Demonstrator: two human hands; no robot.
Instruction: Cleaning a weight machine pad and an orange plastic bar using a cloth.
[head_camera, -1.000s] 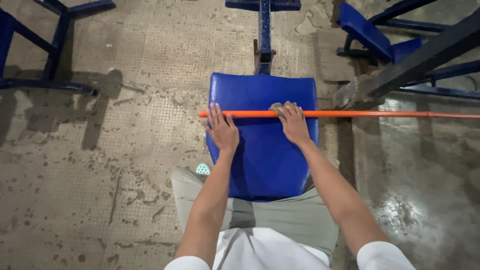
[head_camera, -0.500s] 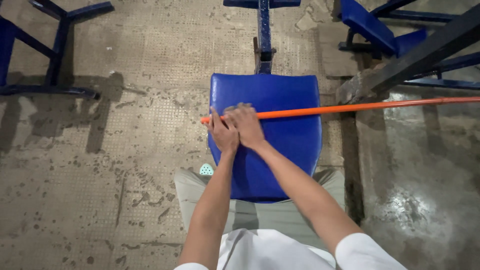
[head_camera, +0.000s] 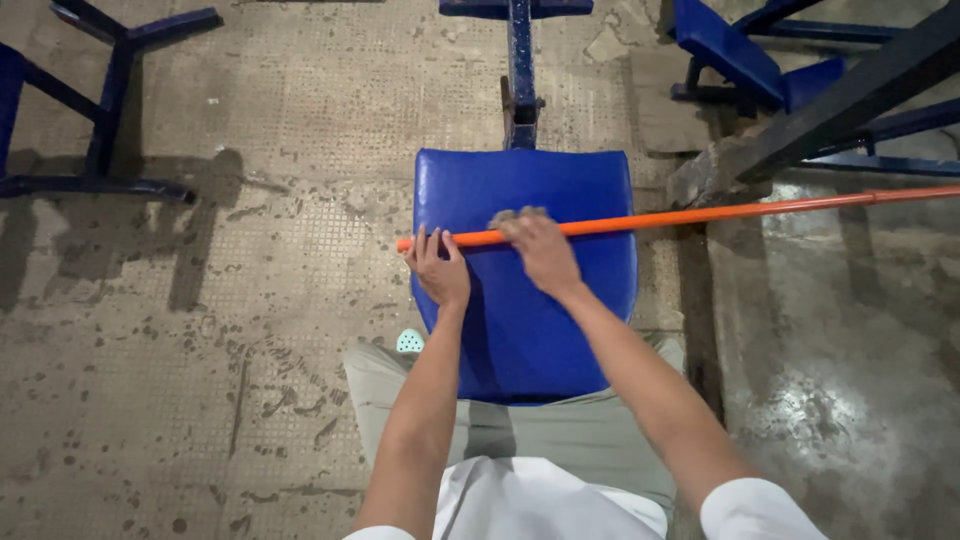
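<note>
A long orange rod (head_camera: 700, 214) lies across a blue padded bench seat (head_camera: 560, 310) in front of me, its left end near the seat's left edge and its right end running out of view. My left hand (head_camera: 437, 265) presses on the rod's left end. My right hand (head_camera: 538, 248) grips the rod near the seat's middle with a small brownish pad or cloth (head_camera: 505, 217) under the fingers. I sit astride the bench in grey trousers.
The floor (head_camera: 250, 330) is worn, stained concrete, wet and shiny at the right. The bench's blue steel post (head_camera: 520, 70) runs away from me. Blue metal frames stand at the far left (head_camera: 100, 130) and at the upper right (head_camera: 800, 80).
My right hand slid left along the rod until it met my left hand, then moved back right toward the seat's middle. The rod's right end tilted slightly upward.
</note>
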